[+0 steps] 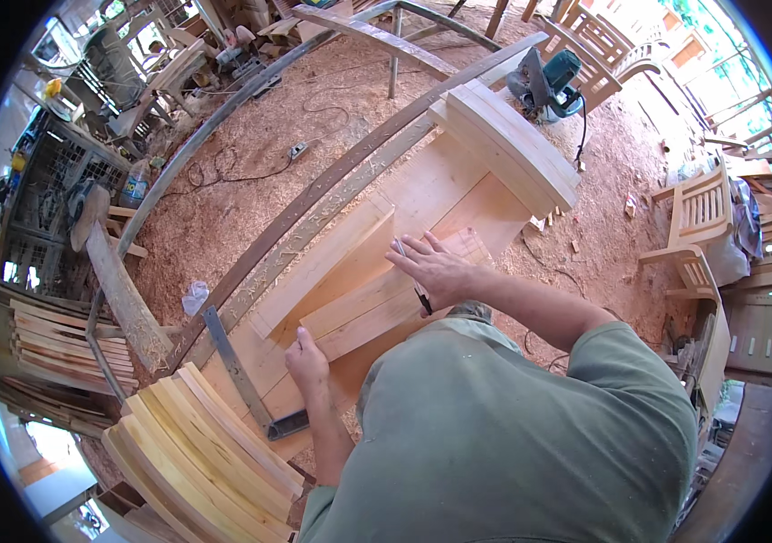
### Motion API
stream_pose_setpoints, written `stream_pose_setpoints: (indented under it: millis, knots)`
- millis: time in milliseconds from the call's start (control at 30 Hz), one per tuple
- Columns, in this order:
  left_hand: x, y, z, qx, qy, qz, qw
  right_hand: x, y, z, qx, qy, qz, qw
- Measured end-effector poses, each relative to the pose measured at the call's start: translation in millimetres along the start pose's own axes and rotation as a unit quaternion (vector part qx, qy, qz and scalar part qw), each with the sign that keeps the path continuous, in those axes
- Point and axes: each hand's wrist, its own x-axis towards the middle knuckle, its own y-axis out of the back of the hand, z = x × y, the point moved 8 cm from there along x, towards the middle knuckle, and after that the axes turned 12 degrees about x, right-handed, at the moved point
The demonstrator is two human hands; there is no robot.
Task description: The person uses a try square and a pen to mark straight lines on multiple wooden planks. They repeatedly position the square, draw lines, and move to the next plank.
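Note:
Two wooden boards lie side by side before me, the near wooden board edge to edge with the far one. My left hand grips their left end, thumb on top. My right hand rests over them further right, with a slim pen-like tool between its fingers and a dark part showing below the palm. Pencil-like lines mark the boards' right end. Beyond them another wooden board lies on the wide wooden panel. A try square with a metal blade lies left of my left hand.
Curved wooden pieces are stacked at the panel's far right and lower left. A green circular saw stands beyond the right stack. Long rails run along the panel's far side. Wooden chairs stand right; a cable crosses the shavings-covered floor.

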Motion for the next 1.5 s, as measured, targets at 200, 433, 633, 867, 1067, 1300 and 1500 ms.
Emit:
stream_pose_setpoints:
  millis: [200,433,633,867,1067,1300,1500]
  knots:
    - [-3,-7,6,-0.045,0.046,-0.074,0.995,0,-16,10,-0.02,0.043,0.032,0.998]
    - [17,2,-47,-0.3,0.101,-0.053,0.947,-82,14,75,0.059,-0.077,0.089,0.991]
    - [20,18,-82,-0.295,0.168,0.029,0.94,-173,50,146,0.094,-0.219,0.288,0.927]
    - [33,-15,-38,-0.293,0.146,0.009,0.945,-115,93,176,0.099,-0.352,0.348,0.863]
    - [35,-14,-10,-0.285,0.109,0.026,0.952,-59,99,189,-0.009,-0.257,0.402,0.879]
    - [10,-13,-8,-0.303,0.132,0.059,0.942,-38,88,213,0.085,-0.239,0.341,0.905]
    - [-17,-2,1,-0.298,0.152,0.094,0.938,-33,99,208,0.077,-0.218,0.361,0.903]
